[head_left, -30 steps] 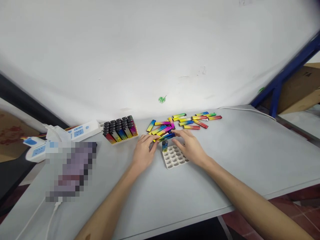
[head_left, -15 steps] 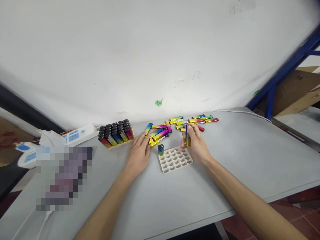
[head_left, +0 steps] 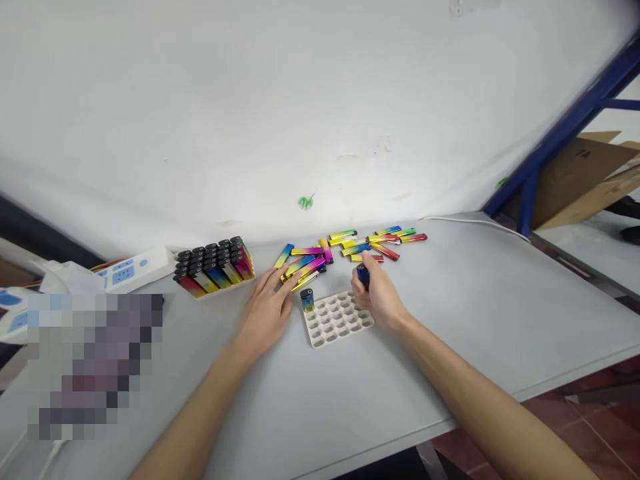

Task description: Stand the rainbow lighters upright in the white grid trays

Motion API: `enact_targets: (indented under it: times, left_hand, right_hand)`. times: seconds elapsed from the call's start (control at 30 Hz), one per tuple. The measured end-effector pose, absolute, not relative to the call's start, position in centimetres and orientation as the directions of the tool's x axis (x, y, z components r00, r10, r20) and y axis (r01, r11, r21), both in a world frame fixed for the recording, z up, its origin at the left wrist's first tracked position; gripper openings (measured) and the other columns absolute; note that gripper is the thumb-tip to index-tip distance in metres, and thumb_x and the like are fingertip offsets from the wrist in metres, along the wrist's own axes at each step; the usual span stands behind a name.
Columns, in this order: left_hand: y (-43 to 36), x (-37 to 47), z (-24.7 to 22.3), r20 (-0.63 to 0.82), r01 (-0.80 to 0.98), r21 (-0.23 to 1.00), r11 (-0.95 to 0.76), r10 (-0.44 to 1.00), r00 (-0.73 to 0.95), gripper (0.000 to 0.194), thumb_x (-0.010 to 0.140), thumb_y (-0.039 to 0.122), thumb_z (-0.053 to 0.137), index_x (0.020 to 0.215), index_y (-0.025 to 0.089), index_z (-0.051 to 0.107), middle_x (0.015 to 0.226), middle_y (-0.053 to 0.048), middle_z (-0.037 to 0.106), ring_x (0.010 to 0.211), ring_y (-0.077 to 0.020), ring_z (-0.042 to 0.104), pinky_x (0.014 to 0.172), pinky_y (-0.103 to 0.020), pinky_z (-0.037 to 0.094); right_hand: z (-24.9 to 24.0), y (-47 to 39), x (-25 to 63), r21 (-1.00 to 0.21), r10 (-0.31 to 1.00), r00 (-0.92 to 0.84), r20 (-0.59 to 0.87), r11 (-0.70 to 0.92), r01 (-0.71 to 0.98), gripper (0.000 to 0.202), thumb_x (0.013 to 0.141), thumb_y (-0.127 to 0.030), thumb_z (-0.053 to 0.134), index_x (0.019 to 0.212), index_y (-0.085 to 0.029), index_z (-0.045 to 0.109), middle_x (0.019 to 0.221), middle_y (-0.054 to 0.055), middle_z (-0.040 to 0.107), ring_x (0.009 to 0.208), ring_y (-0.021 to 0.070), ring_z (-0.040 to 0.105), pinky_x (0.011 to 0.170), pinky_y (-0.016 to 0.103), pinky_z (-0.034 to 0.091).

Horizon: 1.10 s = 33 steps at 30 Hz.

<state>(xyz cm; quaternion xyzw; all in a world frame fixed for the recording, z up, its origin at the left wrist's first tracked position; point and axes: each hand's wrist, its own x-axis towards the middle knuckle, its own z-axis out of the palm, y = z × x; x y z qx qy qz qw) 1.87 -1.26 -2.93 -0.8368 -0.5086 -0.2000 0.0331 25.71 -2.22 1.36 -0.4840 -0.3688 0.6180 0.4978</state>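
My right hand (head_left: 379, 291) is closed around a blue lighter (head_left: 363, 275), its dark top showing above the fist, at the right back corner of a white tray (head_left: 316, 345) with rows of holes. One blue-and-yellow lighter (head_left: 307, 301) stands upright in the tray's back left corner. My left hand (head_left: 267, 307) lies with fingers spread on the table, its fingertips at the near left side of a pile of shiny multicoloured lighters (head_left: 311, 265). Further right, a second loose group of lighters (head_left: 384, 250) lies on its side near the wall.
A full tray of upright black-topped lighters (head_left: 214, 268) stands at the left. Beyond it are a white power strip (head_left: 131, 268) and a blurred-out object (head_left: 100, 363) with a cable. A white cable (head_left: 465, 219) runs along the wall, and a blue metal frame (head_left: 527, 200) rises at the right.
My right hand has turned the lighter so its dark top now shows and wrapped its fingers round it. My left hand stays beside the pile. The whole view has shifted slightly.
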Motion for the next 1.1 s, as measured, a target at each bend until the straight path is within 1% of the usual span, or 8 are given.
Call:
enact_targets:
  times: [0.2,0.47,0.7,0.8,0.87,0.97,1.03,1.1]
  left_hand:
    - [-1.3,1.9,-3.0,0.379,0.876,0.141,-0.462,0.842,0.383,0.046,0.097,0.017,0.043,0.141,0.023,0.057,0.15,-0.01,0.051,0.14,-0.0312,0.042,0.116,-0.053,0.041]
    - [-1.5,2.4,-2.3,0.415,0.883,0.175,-0.435,0.846,0.335,0.036,0.096,0.022,0.049,0.129,0.018,0.062,0.137,-0.014,0.057,0.133,-0.0323,0.048,0.113,-0.052,0.043]
    - [-1.8,2.5,-2.0,0.448,0.898,0.196,-0.394,0.851,0.275,0.024,0.096,0.025,0.052,0.116,0.02,0.063,0.132,-0.011,0.058,0.124,-0.0317,0.049,0.104,-0.049,0.048]
    - [-1.7,2.4,-2.1,0.481,0.899,0.185,-0.397,0.834,0.269,0.019,0.096,0.025,0.053,0.11,0.02,0.064,0.128,-0.011,0.06,0.119,-0.0304,0.051,0.101,-0.047,0.049]
    - [-1.7,2.4,-2.0,0.502,0.902,0.18,-0.393,0.825,0.26,0.015,0.096,0.025,0.054,0.106,0.021,0.064,0.123,-0.01,0.062,0.114,-0.0294,0.053,0.098,-0.045,0.049]
    - [-1.8,2.4,-1.7,0.516,0.908,0.169,-0.383,0.819,0.249,0.012,0.096,0.027,0.055,0.102,0.021,0.065,0.113,-0.009,0.064,0.105,-0.0284,0.054,0.092,-0.043,0.049]
    - [-1.9,2.4,-1.6,0.51,0.911,0.161,-0.379,0.822,0.252,0.011,0.096,0.027,0.056,0.101,0.021,0.065,0.106,-0.008,0.066,0.1,-0.0278,0.054,0.088,-0.042,0.049]
    - [-1.9,2.4,-1.6,0.499,0.911,0.155,-0.381,0.827,0.261,0.011,0.096,0.027,0.057,0.1,0.021,0.065,0.1,-0.007,0.066,0.097,-0.0275,0.054,0.087,-0.042,0.048]
  right_hand:
    - [1.6,-2.2,25.7,-0.936,0.973,-0.016,-0.228,-0.224,-0.273,0.054,0.093,-0.043,0.04,0.044,-0.021,0.035,0.045,-0.006,0.018,0.041,0.0064,0.012,0.042,0.024,0.009]
    - [1.7,-2.5,25.7,-0.95,0.98,-0.005,-0.201,-0.196,-0.241,0.059,0.089,-0.058,0.048,0.045,-0.021,0.033,0.046,-0.007,0.019,0.04,0.0063,0.015,0.042,0.024,0.01]
    - [1.2,-2.2,25.6,-0.964,0.982,-0.008,-0.188,-0.186,-0.188,0.053,0.092,-0.042,0.04,0.043,-0.022,0.033,0.043,-0.005,0.02,0.04,0.0074,0.016,0.042,0.025,0.011]
    - [0.9,-2.4,25.6,-0.974,0.985,-0.007,-0.172,-0.171,-0.145,0.055,0.095,-0.047,0.038,0.047,-0.022,0.034,0.044,-0.006,0.021,0.041,0.008,0.016,0.043,0.026,0.012]
    - [1.0,-2.7,25.6,-0.989,0.992,0.011,-0.129,-0.128,-0.076,0.056,0.097,-0.056,0.037,0.054,-0.021,0.044,0.046,-0.005,0.026,0.042,0.0092,0.021,0.043,0.026,0.017]
    - [1.5,-3.3,25.5,-0.998,0.999,-0.029,0.02,0.022,0.055,0.053,0.098,-0.061,0.038,0.074,-0.019,0.06,0.059,-0.002,0.045,0.053,0.0119,0.039,0.051,0.025,0.032]
    - [1.8,-3.6,25.4,-0.987,0.989,-0.106,0.102,0.114,0.113,0.045,0.098,-0.059,0.045,0.083,-0.02,0.062,0.074,0.001,0.057,0.065,0.0131,0.049,0.06,0.025,0.04]
    - [1.8,-3.7,25.3,-0.982,0.976,-0.179,0.126,0.148,0.116,0.035,0.095,-0.055,0.054,0.092,-0.021,0.062,0.084,0.002,0.063,0.074,0.015,0.056,0.069,0.027,0.044]
